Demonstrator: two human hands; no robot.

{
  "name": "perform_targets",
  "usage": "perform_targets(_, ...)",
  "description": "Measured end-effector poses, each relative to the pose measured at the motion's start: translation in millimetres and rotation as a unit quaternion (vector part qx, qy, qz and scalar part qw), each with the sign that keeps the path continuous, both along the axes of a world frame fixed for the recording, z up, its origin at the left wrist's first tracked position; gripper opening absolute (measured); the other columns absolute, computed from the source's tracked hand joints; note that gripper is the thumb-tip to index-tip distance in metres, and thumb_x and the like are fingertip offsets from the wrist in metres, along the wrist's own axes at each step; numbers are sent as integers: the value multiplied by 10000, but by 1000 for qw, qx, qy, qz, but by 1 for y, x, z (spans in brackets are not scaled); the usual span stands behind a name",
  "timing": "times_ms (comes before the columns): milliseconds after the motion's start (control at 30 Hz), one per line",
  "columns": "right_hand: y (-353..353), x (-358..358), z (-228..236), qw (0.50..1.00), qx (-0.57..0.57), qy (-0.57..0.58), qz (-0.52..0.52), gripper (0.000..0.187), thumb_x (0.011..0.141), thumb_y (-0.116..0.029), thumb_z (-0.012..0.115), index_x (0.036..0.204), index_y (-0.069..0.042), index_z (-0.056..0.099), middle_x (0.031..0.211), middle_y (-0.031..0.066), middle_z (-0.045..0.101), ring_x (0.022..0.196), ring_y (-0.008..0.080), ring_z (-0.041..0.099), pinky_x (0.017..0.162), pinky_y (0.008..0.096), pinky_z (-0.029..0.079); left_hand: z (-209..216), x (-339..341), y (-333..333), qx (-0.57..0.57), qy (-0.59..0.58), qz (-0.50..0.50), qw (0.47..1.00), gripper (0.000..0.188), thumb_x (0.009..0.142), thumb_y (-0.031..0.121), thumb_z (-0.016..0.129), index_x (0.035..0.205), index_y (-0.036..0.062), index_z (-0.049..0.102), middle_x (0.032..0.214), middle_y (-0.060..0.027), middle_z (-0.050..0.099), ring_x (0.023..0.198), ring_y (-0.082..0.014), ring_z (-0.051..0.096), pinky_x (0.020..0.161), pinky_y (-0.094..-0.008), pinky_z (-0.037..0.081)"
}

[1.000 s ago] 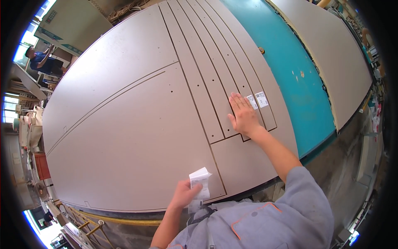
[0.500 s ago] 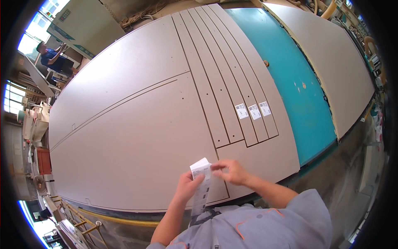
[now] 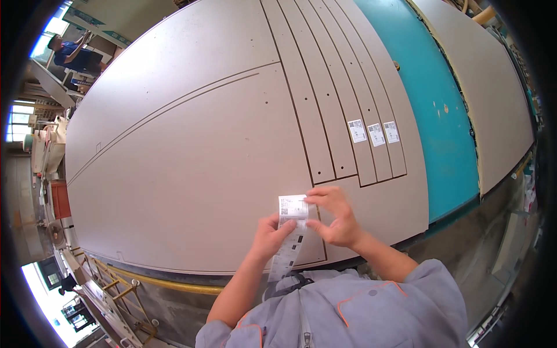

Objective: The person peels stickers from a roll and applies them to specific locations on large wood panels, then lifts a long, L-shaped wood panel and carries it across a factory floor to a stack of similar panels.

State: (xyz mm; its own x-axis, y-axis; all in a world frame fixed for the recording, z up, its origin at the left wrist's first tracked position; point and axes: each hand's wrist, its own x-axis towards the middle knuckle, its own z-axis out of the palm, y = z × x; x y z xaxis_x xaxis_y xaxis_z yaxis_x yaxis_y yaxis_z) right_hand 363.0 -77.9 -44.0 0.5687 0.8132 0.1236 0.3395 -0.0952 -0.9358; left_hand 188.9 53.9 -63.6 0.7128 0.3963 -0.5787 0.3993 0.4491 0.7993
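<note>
Peeling a label from the strip, at the near edge of the cut board

The left hand [image 3: 271, 235] pinches the label strip [image 3: 288, 243]; the right hand [image 3: 336, 216] grips the top label [image 3: 293, 205] at its corner. Best lift it slowly and flat, so it joins the three labels [image 3: 375, 132] on the far-right slats of the board [image 3: 191, 156] unwrinkled.

Both hands [image 3: 307, 223] together, fingers pinched

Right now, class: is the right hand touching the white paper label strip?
Touching: the head view shows the right hand pinching the white paper label strip at its top edge.
</note>
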Motion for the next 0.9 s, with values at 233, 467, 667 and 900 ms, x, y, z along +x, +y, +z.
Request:
perform_targets(233, 6, -15, -18, 982, -24, 147, 119, 300, 738, -23, 726, 1036, -59, 712, 964, 96, 643, 928, 210, 586, 831, 317, 477, 3, -11, -3, -47, 0, -49, 998, 188, 885, 127, 662, 1025, 2, 678, 916, -23, 678, 817, -100, 612, 728, -272, 499)
perform_targets(467, 3, -21, -38, 949, -21, 307, 64, 140, 788, -29, 704, 928, -18, 700, 879, 59, 654, 831, 146, 605, 770, 288, 488, -5, -20, -12, -6, 25, -107, 994, 204, 893, 135, 661, 1032, -14, 662, 923, -22, 676, 834, -92, 601, 732, -275, 507)
perform_targets(667, 36, 75, -46, 981, -7, -4, -195, 86, 832, -93, 663, 878, -21, 670, 870, 88, 687, 807, 189, 658, 776, 290, 502, -12, -30, -16, 39, 61, -128, 989, 259, 869, 134, 643, 1093, 4, 650, 939, -59, 697, 849, -108, 621, 765, -296, 509)
perform_targets(900, 70, 149, -59, 887, -18, -450, -101, 104, 728, -18, 655, 824, -40, 622, 848, 102, 664, 827, 277, 635, 835, 390, 496, -2, -29, -6, -2, 66, -61, 996, 231, 866, 115, 641, 1055, -16, 655, 937, -55, 693, 848, -108, 626, 759, -293, 515)
